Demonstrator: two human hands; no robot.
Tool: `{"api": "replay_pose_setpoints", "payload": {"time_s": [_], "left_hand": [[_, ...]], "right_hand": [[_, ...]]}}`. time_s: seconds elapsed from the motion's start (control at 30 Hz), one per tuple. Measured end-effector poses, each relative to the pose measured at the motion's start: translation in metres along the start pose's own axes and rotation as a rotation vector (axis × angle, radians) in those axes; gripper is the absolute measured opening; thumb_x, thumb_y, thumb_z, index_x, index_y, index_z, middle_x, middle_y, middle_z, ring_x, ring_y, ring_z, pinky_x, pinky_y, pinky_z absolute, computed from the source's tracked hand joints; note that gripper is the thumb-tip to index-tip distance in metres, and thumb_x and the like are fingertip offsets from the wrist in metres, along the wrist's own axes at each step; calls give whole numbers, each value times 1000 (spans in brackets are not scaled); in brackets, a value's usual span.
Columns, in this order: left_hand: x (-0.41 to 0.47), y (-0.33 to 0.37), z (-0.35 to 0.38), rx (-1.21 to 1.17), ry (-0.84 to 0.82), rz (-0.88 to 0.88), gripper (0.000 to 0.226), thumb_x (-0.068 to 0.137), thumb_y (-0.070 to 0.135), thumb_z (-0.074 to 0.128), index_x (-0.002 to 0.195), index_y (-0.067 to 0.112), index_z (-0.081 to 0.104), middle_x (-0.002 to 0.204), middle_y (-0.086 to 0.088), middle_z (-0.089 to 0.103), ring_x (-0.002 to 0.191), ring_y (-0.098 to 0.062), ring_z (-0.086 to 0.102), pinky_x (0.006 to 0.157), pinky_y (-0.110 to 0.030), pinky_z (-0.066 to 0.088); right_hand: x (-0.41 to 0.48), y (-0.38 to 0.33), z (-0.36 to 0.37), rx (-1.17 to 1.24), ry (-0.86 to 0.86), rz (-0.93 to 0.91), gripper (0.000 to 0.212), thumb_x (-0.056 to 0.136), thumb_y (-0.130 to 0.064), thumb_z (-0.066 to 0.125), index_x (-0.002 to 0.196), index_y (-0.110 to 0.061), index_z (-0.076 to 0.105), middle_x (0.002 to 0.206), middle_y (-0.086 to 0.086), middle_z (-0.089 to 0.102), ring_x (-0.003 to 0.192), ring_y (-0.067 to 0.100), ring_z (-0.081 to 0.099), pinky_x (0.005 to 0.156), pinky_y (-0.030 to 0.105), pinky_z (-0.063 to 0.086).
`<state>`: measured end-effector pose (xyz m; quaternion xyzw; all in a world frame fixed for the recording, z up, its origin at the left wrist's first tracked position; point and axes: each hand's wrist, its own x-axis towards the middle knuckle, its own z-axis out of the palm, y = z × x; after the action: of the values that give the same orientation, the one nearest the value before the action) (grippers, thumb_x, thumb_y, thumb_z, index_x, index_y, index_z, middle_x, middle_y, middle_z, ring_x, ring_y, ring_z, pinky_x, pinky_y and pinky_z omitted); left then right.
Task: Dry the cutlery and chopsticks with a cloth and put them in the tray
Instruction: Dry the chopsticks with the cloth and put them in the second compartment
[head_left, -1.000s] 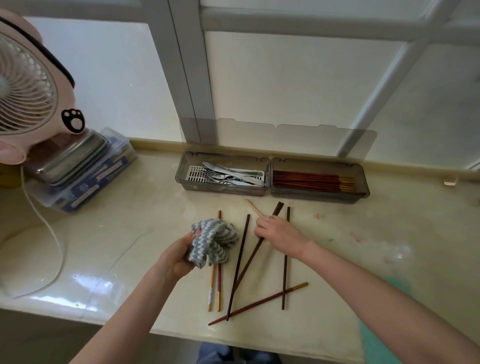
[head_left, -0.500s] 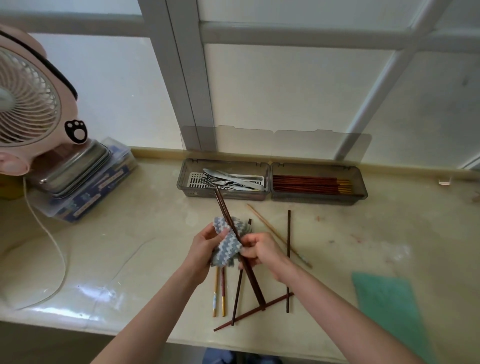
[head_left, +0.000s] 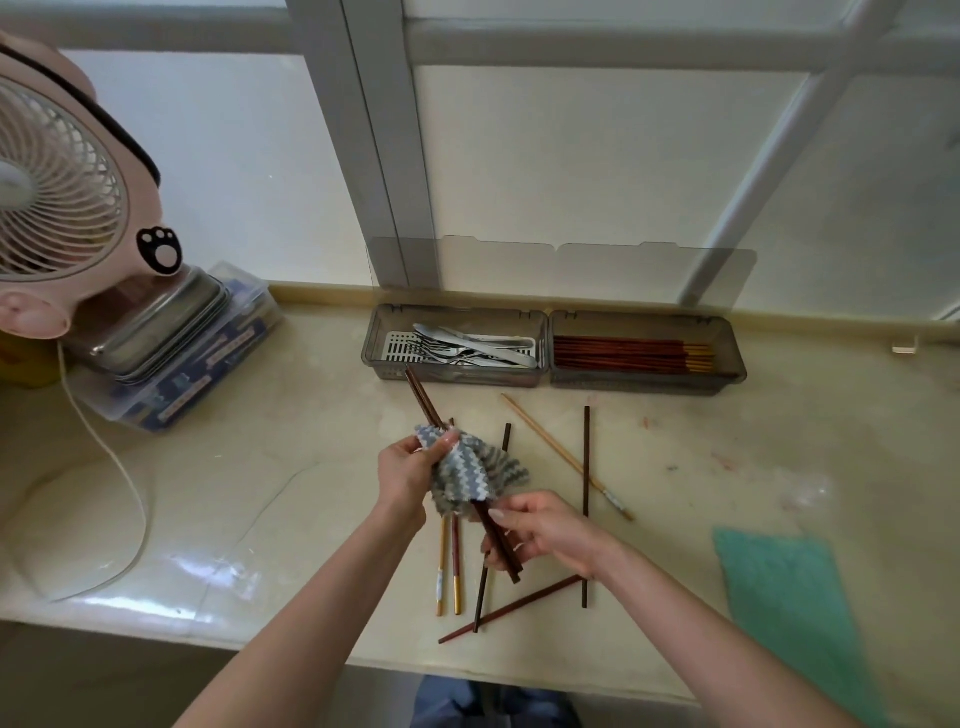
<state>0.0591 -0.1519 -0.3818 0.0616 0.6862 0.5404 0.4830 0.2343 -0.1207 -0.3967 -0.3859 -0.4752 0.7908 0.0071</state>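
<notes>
The right hand (head_left: 545, 530) pinches the near ends of a dark chopstick pair (head_left: 423, 400) and has drawn back toward the body since half a second ago, while the left hand (head_left: 405, 467) clasps the grey-striped cloth (head_left: 467, 470) around their middle, tips slanting up-left toward the cutlery tray (head_left: 457, 376) on the counter (head_left: 260, 467).

left hand (head_left: 402, 475) grips cloth (head_left: 470, 475) around dark chopsticks (head_left: 423, 402) | right hand (head_left: 548, 532) holds their lower end
</notes>
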Motion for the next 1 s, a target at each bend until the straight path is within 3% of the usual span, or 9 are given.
{"api": "replay_pose_setpoints", "payload": {"time_s": [0.13, 0.3, 0.5, 0.73, 0.83, 1.0], "left_hand": [[4, 6, 2, -52, 21, -6, 17, 80, 11, 71, 88, -2, 64, 81, -13, 67, 69, -22, 65, 57, -26, 56], [14, 18, 0, -11, 18, 16, 15, 77, 9, 73, 82, -1, 63, 80, -13, 67, 69, -23, 65, 64, -31, 56], [31, 39, -8, -79, 97, 31, 13, 77, 4, 73, 77, 0, 61, 79, -11, 66, 70, -22, 64, 61, -27, 55], [40, 47, -12, -175, 178, 40, 22, 75, 2, 74, 91, -5, 61, 81, -12, 65, 70, -22, 63, 59, -27, 55], [43, 53, -14, -214, 231, 27, 18, 73, 3, 76, 81, 0, 60, 78, -10, 63, 71, -22, 63, 57, -29, 56], [51, 63, -25, -308, 255, 79, 20, 80, 12, 71, 94, 3, 60, 95, -13, 65, 84, -24, 65, 77, -36, 56]], "right_hand": [[-2, 10, 10, 24, 55, -102, 25, 97, -20, 50, 110, -3, 65, 74, 2, 61, 64, 13, 59, 61, 25, 50], [-3, 17, 23, 186, 63, -153, 19, 98, -16, 46, 97, -4, 62, 69, 3, 55, 48, 9, 45, 42, 18, 32], [-8, 19, 7, 54, 59, -152, 22, 99, -16, 45, 100, 0, 60, 62, 2, 51, 45, 10, 35, 43, 22, 23], [-17, 26, 9, 41, 58, -159, 25, 99, -17, 45, 103, 2, 61, 61, -1, 49, 49, 10, 35, 45, 21, 25], [-22, 30, 7, 49, 62, -165, 23, 99, -15, 44, 100, 0, 61, 60, 0, 48, 47, 8, 37, 43, 18, 28], [-30, 35, -13, 85, 119, -162, 24, 96, -17, 48, 101, 3, 61, 61, 3, 48, 45, 10, 37, 42, 20, 29]]}}
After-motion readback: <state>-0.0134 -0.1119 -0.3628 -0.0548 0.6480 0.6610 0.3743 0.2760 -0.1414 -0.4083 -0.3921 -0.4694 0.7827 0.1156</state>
